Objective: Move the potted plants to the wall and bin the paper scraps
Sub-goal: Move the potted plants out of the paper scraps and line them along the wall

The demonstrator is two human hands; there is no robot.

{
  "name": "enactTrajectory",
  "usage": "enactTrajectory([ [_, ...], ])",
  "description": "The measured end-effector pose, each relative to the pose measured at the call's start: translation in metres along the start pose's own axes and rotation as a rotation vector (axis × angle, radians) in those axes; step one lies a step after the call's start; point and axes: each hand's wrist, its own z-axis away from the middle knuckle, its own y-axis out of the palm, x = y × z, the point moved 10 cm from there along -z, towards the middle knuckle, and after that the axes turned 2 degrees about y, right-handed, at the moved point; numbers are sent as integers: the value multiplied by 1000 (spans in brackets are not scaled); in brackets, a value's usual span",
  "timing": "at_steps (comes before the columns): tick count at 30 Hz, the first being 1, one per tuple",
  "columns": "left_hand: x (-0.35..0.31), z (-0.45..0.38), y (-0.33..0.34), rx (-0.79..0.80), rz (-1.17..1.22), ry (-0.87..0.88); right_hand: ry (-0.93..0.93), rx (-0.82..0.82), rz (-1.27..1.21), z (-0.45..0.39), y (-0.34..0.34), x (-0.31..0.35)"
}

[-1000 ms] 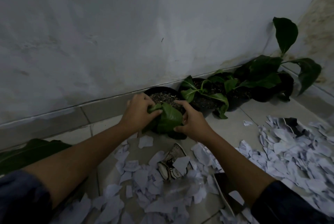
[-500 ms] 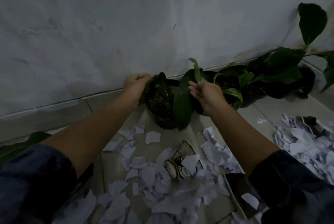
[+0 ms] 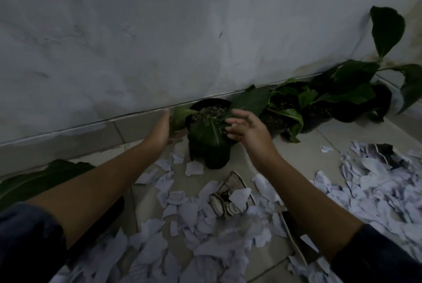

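A black potted plant [image 3: 211, 152] with broad green leaves stands on the tiled floor close to the wall's skirting [image 3: 91, 132]. My left hand [image 3: 162, 128] lies with straight fingers beside the pot's left side, against a pale leaf. My right hand [image 3: 245, 128] hovers with spread fingers just right of the pot and holds nothing. More potted plants [image 3: 290, 111] stand in a row along the wall to the right, the tallest [image 3: 356, 97] near the corner. White paper scraps [image 3: 194, 214] litter the floor in front of me.
A thick heap of paper scraps [image 3: 376, 182] covers the floor at the right. A small shoe [image 3: 230, 199] lies among the scraps near the pot. Another plant's big leaf [image 3: 34, 183] shows at lower left under my arm. A dark flat object [image 3: 296, 237] lies by my right forearm.
The pot has been lowered onto the floor by the wall. My right hand has let go and opened. My left hand has slid off the rim to the pot's left side.
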Motion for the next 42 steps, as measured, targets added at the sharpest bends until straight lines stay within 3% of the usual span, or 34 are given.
enactTrajectory([
  [3, 20, 7, -26, -34, -126, -14, -58, 188, 158, 32, 30, -15],
  [6, 28, 22, -43, -31, -426, 193, -80, 349, 485, 57, 66, -49],
  [8, 62, 31, -18, 326, -627, 189, -100, 451, 811, 60, 87, -87],
  [9, 68, 34, -14, 360, -789, 270, -126, 506, 944, 59, 97, -103],
  [11, 102, 44, -15, 435, -978, -8, -218, 571, 1136, 54, 113, -125],
  [13, 129, 47, -14, 496, -1182, -88, -303, 580, 1260, 48, 120, -137],
  [15, 136, 50, -1, 552, -1280, 6, -306, 581, 1318, 49, 122, -141],
  [18, 128, 70, 6, 588, -1287, 60, -325, 572, 1330, 67, 121, -133],
  [21, 134, 97, 12, 723, -1326, 157, -306, 593, 1408, 87, 107, -129],
  [28, 161, 173, 46, 873, -1337, 196, -253, 750, 1504, 150, 62, -124],
  [30, 168, 202, 58, 929, -1322, 148, -345, 785, 1551, 173, 49, -123],
  [31, 174, 209, 63, 959, -1314, 132, -318, 808, 1573, 180, 39, -131],
  [32, 173, 219, 68, 970, -1312, 125, -179, 796, 1605, 183, 23, -142],
  [34, 173, 229, 74, 981, -1261, 143, -21, 742, 1624, 190, -3, -159],
  [35, 166, 235, 76, 984, -1186, 157, 8, 790, 1625, 194, -10, -168],
  [37, 150, 243, 76, 982, -1013, 220, -209, 933, 1617, 204, 5, -157],
  [39, 131, 242, 70, 911, -860, 244, -110, 1149, 1556, 213, 12, -153],
  [42, 96, 235, 61, 768, -778, 383, -116, 1059, 1533, 194, 31, -119],
])
